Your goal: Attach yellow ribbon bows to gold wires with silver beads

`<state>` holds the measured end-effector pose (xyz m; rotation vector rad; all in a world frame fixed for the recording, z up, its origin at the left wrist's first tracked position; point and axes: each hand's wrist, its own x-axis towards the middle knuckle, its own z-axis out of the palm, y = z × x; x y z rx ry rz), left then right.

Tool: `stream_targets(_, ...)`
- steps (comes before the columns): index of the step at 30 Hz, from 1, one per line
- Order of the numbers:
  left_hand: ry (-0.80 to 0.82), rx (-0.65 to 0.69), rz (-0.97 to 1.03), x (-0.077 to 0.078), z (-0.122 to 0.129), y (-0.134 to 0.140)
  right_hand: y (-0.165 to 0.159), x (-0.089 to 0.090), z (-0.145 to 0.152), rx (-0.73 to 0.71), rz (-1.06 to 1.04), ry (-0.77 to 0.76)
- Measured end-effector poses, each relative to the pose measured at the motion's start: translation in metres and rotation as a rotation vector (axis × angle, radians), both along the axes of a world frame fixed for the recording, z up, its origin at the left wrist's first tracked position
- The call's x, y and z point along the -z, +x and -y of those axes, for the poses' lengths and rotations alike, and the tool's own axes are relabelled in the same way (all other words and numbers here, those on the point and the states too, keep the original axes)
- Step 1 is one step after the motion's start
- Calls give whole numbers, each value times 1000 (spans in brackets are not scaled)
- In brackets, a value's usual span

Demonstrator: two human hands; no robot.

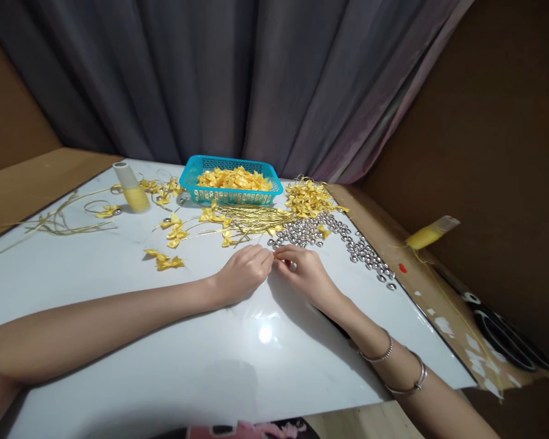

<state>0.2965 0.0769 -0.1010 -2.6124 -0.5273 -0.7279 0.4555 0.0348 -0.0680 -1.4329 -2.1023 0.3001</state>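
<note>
My left hand (246, 273) is closed, its fingertips meeting those of my right hand (305, 273) over the white tabletop. The right thumb and index finger are pinched together. Whatever lies between the fingertips is too small or hidden to name. Just beyond the hands lies a bundle of gold twist ties (256, 221). Silver beads (302, 231) are heaped close past my right fingers. Several yellow ribbon bows (176, 233) are scattered beyond my left hand, and two more bows (169, 262) lie nearer to my left forearm.
A blue basket (232, 196) of yellow bows stands at the back, with a pile of bows (308, 198) to its right. A spool of yellow thread (136, 196) stands at left. Another thread spool (432, 233) and black-handled scissors (503, 332) lie along the right edge.
</note>
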Motion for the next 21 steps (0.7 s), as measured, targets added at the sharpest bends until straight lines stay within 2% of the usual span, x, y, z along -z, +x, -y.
stream_targets(9,-35,12,1,-1,-1,0,2,0,-1,4,-3,-17)
stream_targets(21,-302,73,171,0,-5,-3,5,-1,-1,23,-8,-1)
